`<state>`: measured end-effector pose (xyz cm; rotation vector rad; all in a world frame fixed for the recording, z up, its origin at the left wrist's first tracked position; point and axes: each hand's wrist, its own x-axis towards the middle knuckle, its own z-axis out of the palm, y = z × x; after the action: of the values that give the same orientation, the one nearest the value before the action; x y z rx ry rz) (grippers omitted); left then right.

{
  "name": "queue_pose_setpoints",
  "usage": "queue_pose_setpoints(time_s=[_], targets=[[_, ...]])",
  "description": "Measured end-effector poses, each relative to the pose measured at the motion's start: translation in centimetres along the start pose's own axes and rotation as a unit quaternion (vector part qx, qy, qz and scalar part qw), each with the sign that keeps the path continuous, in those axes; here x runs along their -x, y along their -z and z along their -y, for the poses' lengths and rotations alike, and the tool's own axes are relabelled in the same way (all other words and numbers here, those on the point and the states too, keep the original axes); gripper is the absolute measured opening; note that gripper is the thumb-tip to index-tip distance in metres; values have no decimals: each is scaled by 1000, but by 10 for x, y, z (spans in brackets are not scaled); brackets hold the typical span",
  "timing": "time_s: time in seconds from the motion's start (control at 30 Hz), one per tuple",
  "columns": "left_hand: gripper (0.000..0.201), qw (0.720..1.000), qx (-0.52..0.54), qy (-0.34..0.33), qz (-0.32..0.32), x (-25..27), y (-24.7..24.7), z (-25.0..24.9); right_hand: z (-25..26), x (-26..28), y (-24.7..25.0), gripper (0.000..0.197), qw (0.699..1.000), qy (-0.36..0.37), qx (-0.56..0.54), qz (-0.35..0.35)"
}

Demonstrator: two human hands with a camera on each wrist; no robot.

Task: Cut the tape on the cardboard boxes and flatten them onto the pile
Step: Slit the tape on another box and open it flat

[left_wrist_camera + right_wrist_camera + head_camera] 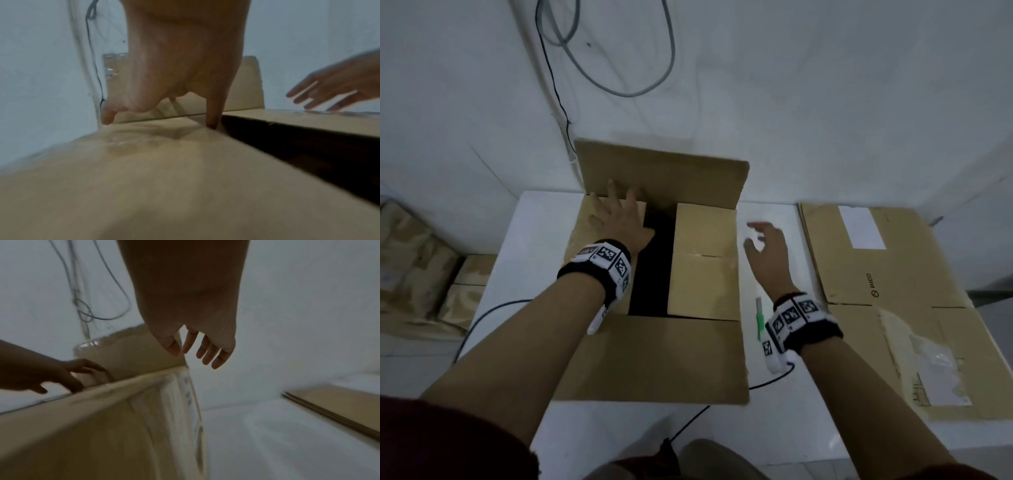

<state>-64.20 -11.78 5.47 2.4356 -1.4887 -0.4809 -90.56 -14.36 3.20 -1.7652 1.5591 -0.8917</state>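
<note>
The left hand [619, 222] is lying flat, fingers spread and straight, pressing on the left inner flap of the cardboard box [702, 260]; in the left wrist view one fingertip [212, 125] is touching that flap right at the edge of the dark gap. The right hand [767, 250] is hovering beside the right wall of the box, fingers loosely spread and holding nothing, and whether it is touching the cardboard cannot be told, since it is blurred in every view.

The box is standing open on the white bench [524, 246], near the wall. Its far flap is standing upright, the near flap is folding out toward the person, and the two inner flaps are lying roughly level with a dark gap between them. Clear tape is glinting on the top corner of the far flap in the wrist views.

A green-handled cutter [758, 318] is lying on the bench just beside the box's right side, near the right wrist. To the right, well apart from the box, a pile of flattened boxes [887, 274] is lying on the bench. More brown cartons [414, 267] are sitting low at the left, off the bench. Cables [619, 68] are hanging down the wall behind.
</note>
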Motion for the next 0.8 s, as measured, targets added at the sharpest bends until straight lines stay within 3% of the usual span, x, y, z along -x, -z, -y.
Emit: queue_pose_setpoints(time_s=[0.1, 0.23, 0.43, 0.53, 0.63, 0.73, 0.8], targets=[[109, 996, -76, 9, 42, -11, 7, 17, 41, -32, -13, 59, 993, 38, 57, 97], [127, 993, -77, 43, 82, -18, 10, 24, 63, -51, -40, 100, 952, -8, 233, 197], [113, 992, -63, 51, 94, -26, 15, 24, 78, -42, -73, 145, 918, -78, 325, 214], [109, 990, 9, 27, 140, -25, 29, 31, 82, -41, -73, 134, 925, -93, 296, 221], [110, 973, 136, 11, 187, -20, 58, 40, 80, -41, -51, 107, 954, -78, 175, 230], [72, 952, 233, 20, 197, -8, 94, 48, 83, -31, -12, 53, 973, -69, -62, 210], [49, 970, 185, 5, 156, 5, 120, 56, 83, -21, 16, 16, 965, -106, -173, 163]])
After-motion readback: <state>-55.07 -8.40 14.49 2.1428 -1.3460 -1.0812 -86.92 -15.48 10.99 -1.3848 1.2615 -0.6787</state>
